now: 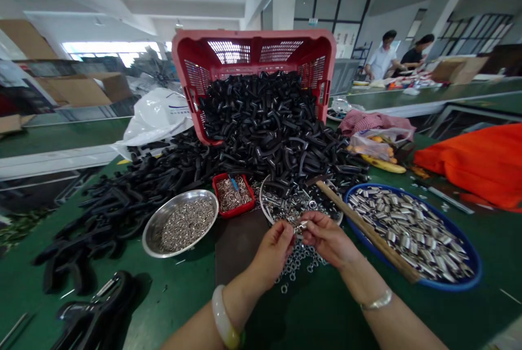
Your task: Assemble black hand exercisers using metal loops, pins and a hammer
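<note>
My left hand [274, 249] and my right hand [326, 237] meet at the centre, fingers pinched around a small shiny metal part [300, 226]. Behind them a round tray [267, 214] holds loose metal hardware, and several nuts [292, 266] lie scattered below. A steel bowl [151, 247] of small metal pieces and a red box [236, 212] of screws stand left of my hands. At the right, a wooden-handled hammer [367, 230] rests across the edge of a blue basin [475, 279] full of metal sleeves.
A tipped red crate [253, 37] spills black plastic parts [265, 132] over the green table [179, 306]. Black handles [98, 312] lie front left. A banana [383, 163], bags and orange cloth [481, 160] are at the right. Two people [381, 62] work at a far bench.
</note>
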Motion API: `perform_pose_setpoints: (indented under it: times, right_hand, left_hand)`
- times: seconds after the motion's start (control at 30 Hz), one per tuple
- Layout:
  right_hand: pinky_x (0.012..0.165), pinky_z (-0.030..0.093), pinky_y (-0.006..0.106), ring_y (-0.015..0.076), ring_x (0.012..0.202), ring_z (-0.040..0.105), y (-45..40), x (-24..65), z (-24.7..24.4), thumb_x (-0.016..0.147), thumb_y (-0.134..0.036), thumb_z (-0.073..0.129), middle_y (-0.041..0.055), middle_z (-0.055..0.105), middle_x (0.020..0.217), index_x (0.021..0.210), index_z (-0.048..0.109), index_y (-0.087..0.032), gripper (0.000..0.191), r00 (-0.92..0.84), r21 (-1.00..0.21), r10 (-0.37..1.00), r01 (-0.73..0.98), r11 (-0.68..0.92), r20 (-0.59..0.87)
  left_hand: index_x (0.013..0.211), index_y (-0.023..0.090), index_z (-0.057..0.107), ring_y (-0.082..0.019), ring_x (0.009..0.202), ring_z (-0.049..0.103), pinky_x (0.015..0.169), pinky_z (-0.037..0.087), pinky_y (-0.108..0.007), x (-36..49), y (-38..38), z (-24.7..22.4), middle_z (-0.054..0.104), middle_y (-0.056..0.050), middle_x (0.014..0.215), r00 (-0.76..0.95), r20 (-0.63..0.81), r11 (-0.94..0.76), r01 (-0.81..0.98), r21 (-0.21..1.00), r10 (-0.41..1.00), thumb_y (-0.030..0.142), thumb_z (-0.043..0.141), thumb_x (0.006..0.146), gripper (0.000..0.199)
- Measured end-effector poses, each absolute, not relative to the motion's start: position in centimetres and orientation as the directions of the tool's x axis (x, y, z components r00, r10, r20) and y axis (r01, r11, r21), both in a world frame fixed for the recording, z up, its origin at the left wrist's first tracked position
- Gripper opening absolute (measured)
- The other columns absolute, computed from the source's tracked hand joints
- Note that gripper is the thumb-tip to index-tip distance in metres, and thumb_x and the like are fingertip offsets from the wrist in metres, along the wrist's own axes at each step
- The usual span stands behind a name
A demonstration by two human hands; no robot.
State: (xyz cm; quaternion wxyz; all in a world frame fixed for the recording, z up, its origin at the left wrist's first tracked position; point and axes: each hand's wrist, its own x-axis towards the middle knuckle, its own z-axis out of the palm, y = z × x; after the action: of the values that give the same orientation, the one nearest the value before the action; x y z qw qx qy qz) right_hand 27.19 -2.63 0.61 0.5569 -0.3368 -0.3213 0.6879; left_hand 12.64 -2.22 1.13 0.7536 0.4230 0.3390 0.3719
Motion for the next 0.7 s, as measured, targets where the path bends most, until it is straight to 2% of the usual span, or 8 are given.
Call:
perform_pose_setpoints:
  times: [0.1,0.2,0.27,0.3,0.37,0.47,0.53,0.7]
  right_hand:
    - [0.051,0.047,0.018,0.0049,0.052,0.052,-3.2,26.8,0.9,0.064,-0.025,0.071,-0.0018,0.06,0.071,0.077,0.063,-0.019,0.016,-0.172,-0.825,0.985,-0.558,-0.09,0.008]
    - [0.054,0.048,0.022,0.0092,0.061,0.055,-4.4,26.8,2.0,0.065,-0.025,0.069,0.0009,0.059,0.076,0.074,0.063,-0.019,0.013,-0.179,-0.885,0.963,-0.455,0.102,0.202]
    - [0.054,0.05,0.025,0.0116,0.063,0.056,-5.4,26.9,2.9,0.065,-0.029,0.069,0.002,0.058,0.077,0.074,0.062,-0.018,0.016,-0.256,-0.907,0.937,-0.404,0.121,0.239]
    - [0.051,0.05,0.026,0.0112,0.06,0.054,-5.8,26.9,3.2,0.065,-0.032,0.068,0.0015,0.056,0.075,0.075,0.06,-0.018,0.019,-0.295,-0.922,0.935,-0.38,0.073,0.195]
    - [0.039,0.044,0.021,0.0081,0.051,0.049,-6.3,27.0,3.5,0.067,-0.036,0.065,-0.0013,0.051,0.07,0.077,0.056,-0.018,0.023,-0.313,-0.941,0.95,-0.325,-0.092,0.015]
    - [0.027,0.021,0.011,0.0023,0.038,0.034,-6.8,27.1,3.2,0.073,-0.046,0.054,-0.0069,0.041,0.06,0.076,0.045,-0.019,0.028,-0.231,-0.932,0.945,-0.228,-0.283,-0.23]
    - [0.029,0.014,0.011,0.001,0.035,0.026,-7.0,27.2,2.7,0.074,-0.052,0.05,-0.0096,0.034,0.053,0.071,0.039,-0.02,0.035,-0.166,-0.953,0.953,-0.13,-0.274,-0.252]
    - [0.035,0.02,0.014,0.0023,0.04,0.025,-7.3,28.9,2.3,0.074,-0.053,0.048,-0.0096,0.029,0.049,0.065,0.042,-0.018,0.037,-0.192,-0.975,0.958,0.107,-0.197,-0.214]
  left_hand:
    - [0.072,0.019,0.038,-0.002,0.04,0.023,0.038,0.01,-0.016,12.1,-2.6,1.2,0.037,0.008,0.056,0.575,-0.188,0.403,-0.273,0.874,0.797,0.052,0.056,0.068,0.038]
    - [0.073,0.018,0.039,-0.002,0.041,0.022,0.039,0.01,-0.017,11.6,-2.6,0.8,0.039,0.007,0.058,0.598,-0.22,0.421,-0.217,0.881,0.77,0.051,0.055,0.07,0.036]
    - [0.072,0.018,0.04,-0.003,0.042,0.024,0.04,0.015,-0.017,11.5,-2.5,0.6,0.038,0.007,0.057,0.566,-0.222,0.371,-0.162,0.915,0.794,0.051,0.052,0.072,0.035]
    - [0.072,0.018,0.041,-0.004,0.044,0.028,0.041,0.019,-0.017,11.5,-2.4,0.5,0.038,0.007,0.056,0.529,-0.183,0.293,-0.131,0.947,0.828,0.051,0.051,0.073,0.034]
    - [0.07,0.017,0.045,-0.007,0.051,0.036,0.049,0.028,-0.019,11.7,-2.2,0.7,0.042,0.005,0.058,0.45,-0.025,0.035,-0.012,0.999,0.893,0.047,0.048,0.075,0.031]
    - [0.067,0.017,0.051,-0.011,0.061,0.043,0.058,0.033,-0.021,12.2,-2.0,1.2,0.048,0.002,0.062,0.467,0.191,-0.319,0.211,0.924,0.863,0.04,0.045,0.079,0.027]
    - [0.067,0.017,0.051,-0.012,0.062,0.045,0.059,0.034,-0.022,12.7,-2.0,1.2,0.049,0.001,0.062,0.53,0.212,-0.404,0.277,0.872,0.821,0.038,0.041,0.081,0.028]
    - [0.075,0.018,0.055,-0.012,0.067,0.051,0.062,0.037,-0.021,14.0,-1.9,0.4,0.056,0.001,0.068,0.654,0.122,-0.438,0.345,0.83,0.747,0.036,0.037,0.083,0.028]
